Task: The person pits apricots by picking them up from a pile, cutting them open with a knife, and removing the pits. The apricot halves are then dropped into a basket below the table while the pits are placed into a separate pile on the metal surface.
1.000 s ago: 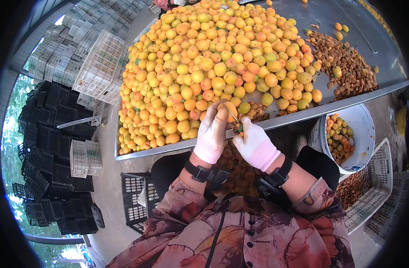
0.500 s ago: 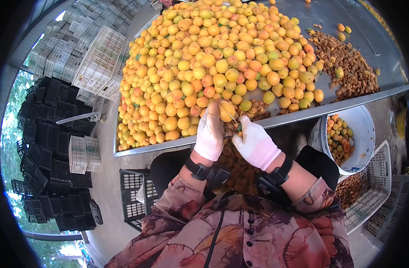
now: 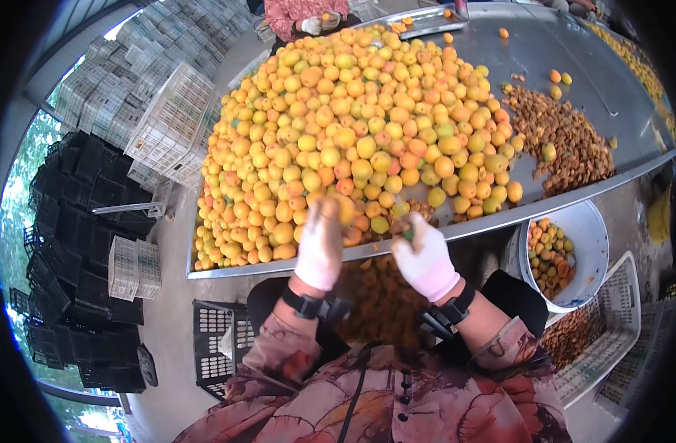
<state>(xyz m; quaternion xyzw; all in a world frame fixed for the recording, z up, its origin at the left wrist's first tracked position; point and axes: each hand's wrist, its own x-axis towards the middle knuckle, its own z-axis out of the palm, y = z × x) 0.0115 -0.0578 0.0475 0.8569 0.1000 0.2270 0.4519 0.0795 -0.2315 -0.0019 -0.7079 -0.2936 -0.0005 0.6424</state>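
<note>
In a pale work glove, my left hand is closed round an orange-yellow apricot, both blurred by motion. My right hand, gloved too, grips a small knife; a bit of green shows at its fingers and the blade is smeared. The hands are apart, over the near edge of a metal table. Just beyond them rises a large heap of apricots. Below, between my knees, lie blurred orange fruit pieces.
Brown apricot stones are piled on the table's right side. A white bucket with fruit stands at the right, beside a pale crate. A black crate is at my left. Another person works across the table.
My hands have moved apart, the left one going left with the apricot and the knife coming away from it. The view has tilted up, showing the other person's hands.
</note>
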